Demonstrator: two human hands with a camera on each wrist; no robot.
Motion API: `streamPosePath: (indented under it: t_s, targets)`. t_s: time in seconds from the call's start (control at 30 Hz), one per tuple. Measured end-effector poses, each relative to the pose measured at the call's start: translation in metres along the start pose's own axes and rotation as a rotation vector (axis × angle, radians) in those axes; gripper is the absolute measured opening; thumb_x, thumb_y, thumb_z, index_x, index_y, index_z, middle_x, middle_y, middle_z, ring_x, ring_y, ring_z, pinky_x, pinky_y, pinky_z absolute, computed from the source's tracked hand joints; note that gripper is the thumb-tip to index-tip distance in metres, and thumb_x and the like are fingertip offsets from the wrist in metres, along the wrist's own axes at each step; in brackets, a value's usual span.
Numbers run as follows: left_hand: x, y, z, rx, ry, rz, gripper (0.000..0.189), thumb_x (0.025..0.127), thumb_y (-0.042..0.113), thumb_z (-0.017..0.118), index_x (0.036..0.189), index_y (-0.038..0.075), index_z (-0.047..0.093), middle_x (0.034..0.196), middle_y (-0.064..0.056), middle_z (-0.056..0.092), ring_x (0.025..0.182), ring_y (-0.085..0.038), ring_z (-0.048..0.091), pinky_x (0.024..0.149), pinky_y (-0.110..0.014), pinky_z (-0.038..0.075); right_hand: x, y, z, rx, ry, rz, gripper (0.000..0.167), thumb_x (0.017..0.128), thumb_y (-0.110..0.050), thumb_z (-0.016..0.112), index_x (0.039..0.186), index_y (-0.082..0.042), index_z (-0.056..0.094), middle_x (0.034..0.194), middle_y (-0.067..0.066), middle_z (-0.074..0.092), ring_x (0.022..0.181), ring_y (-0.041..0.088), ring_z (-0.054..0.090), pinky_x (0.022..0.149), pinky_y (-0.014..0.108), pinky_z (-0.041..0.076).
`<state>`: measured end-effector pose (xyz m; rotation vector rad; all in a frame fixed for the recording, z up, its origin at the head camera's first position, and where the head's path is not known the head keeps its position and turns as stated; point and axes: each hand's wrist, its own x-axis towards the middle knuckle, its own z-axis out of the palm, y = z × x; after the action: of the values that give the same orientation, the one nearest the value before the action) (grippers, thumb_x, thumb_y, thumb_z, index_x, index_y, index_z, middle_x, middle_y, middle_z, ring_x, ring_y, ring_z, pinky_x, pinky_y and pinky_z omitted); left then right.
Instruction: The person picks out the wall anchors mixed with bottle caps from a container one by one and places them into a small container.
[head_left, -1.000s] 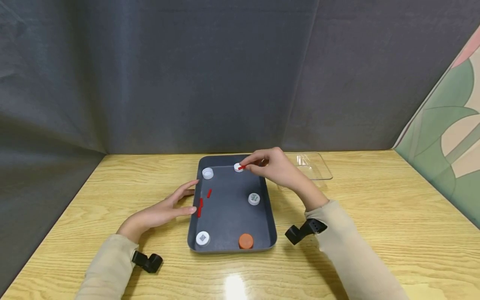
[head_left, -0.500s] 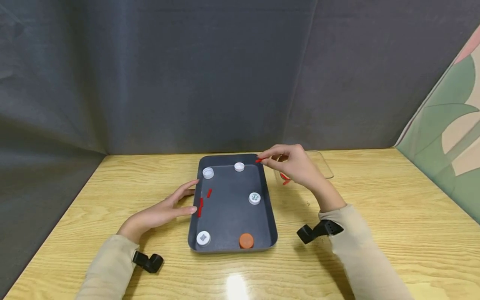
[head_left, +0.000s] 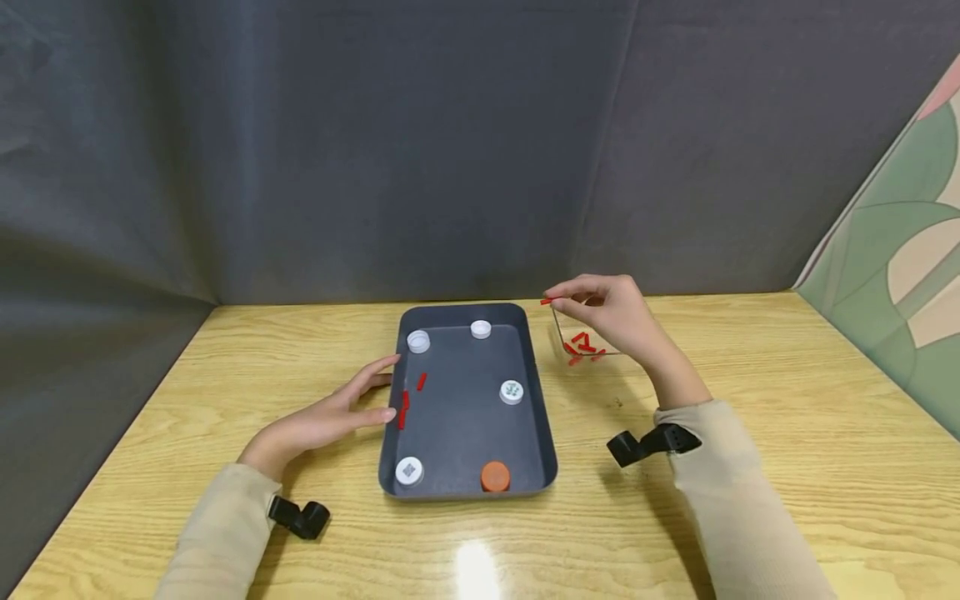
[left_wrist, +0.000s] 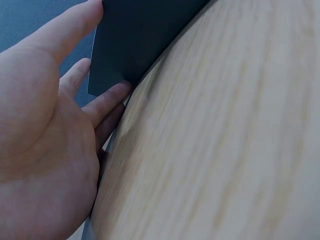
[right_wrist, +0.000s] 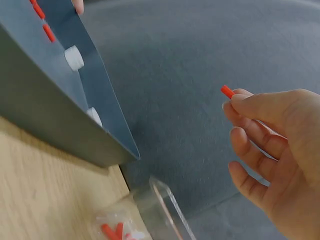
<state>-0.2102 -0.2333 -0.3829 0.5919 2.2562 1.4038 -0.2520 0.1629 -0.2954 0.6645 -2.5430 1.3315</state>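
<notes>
A red stick [head_left: 546, 301] is sticking out from between the right hand's [head_left: 611, 312] thumb and index finger, which are pinching it in the air beyond the right side of the tray; the other fingers are curving loosely beneath. Below that hand, a clear box [right_wrist: 170, 210] is sitting on the desk [head_left: 225, 375], with more red sticks [head_left: 587, 342] lying in a loose heap at its near left corner; the hand and wrist are hiding part of it.

To the left, a dark gray tray [head_left: 465, 425] is resting on the desk. The left hand [head_left: 326, 421] is spreading, holding nothing, its thumb touching the tray's left rim and its other fingers reaching along the outer wall. Inside, three red sticks [head_left: 422, 382] are lying by that side. Two white caps are standing at the far corners, left [head_left: 418, 342] and right [head_left: 481, 329]; a patterned cap [head_left: 512, 392] is lying by the right wall, a square-marked cap [head_left: 409, 472] in the near left corner and an orange cap [head_left: 495, 477] near the right one.

A dark curtain [head_left: 412, 150] is hanging behind.
</notes>
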Motion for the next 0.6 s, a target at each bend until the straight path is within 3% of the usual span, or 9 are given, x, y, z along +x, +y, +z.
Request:
streamPosePath:
  t_s: [0.4, 0.6]
  targets:
    - [-0.001, 0.002, -0.001, -0.017, -0.001, -0.022, 0.078, 0.099, 0.03, 0.061, 0.159, 0.031, 0.011, 0.158, -0.018, 0.02, 0.146, -0.038, 0.016, 0.111, -0.064, 0.018, 0.002, 0.025, -0.009, -0.049, 0.061, 0.059, 0.021, 0.094, -0.018, 0.071, 0.11, -0.006, 0.076, 0.105, 0.011, 0.073, 0.089, 0.021, 0.063, 0.07, 0.023, 0.049]
    - [-0.002, 0.002, 0.0, -0.023, -0.01, -0.016, 0.078, 0.1, 0.03, 0.061, 0.159, 0.03, 0.01, 0.159, -0.018, 0.019, 0.146, -0.038, 0.015, 0.111, -0.064, 0.017, -0.001, 0.038, -0.015, -0.07, 0.067, 0.11, 0.023, 0.095, -0.019, 0.07, 0.112, -0.005, 0.075, 0.107, 0.014, 0.072, 0.087, 0.021, 0.064, 0.066, 0.023, 0.049]
